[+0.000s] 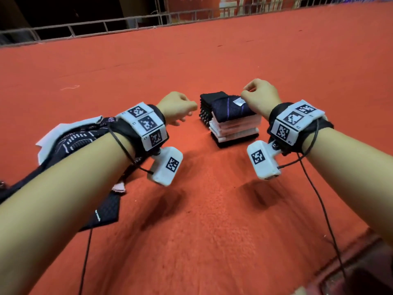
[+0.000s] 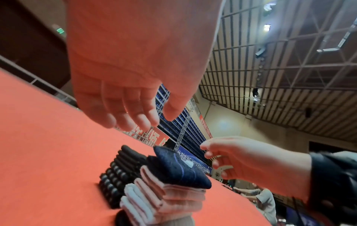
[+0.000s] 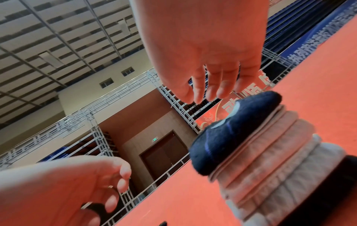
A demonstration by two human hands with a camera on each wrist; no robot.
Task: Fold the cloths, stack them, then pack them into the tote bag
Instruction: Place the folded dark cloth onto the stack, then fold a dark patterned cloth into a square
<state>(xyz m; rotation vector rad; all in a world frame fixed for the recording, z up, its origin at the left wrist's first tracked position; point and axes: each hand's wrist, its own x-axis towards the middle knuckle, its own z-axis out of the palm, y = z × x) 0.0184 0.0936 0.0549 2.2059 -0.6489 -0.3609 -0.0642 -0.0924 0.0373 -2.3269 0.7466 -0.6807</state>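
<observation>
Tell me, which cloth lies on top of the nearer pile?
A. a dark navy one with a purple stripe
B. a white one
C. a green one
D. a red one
A: the dark navy cloth with a purple stripe and a small white label sits on the white folded cloths, just beneath the right hand.

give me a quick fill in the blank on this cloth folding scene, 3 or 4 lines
1. The top cloth on the near stack is dark navy with a thin ____ stripe.
2. Under the navy cloth lie several ____ cloths.
3. The stacks stand on a ____ carpet.
4. The right hand hovers over the near stack, and the left hand holds ____.

Missing words: purple; white; red; nothing
</observation>
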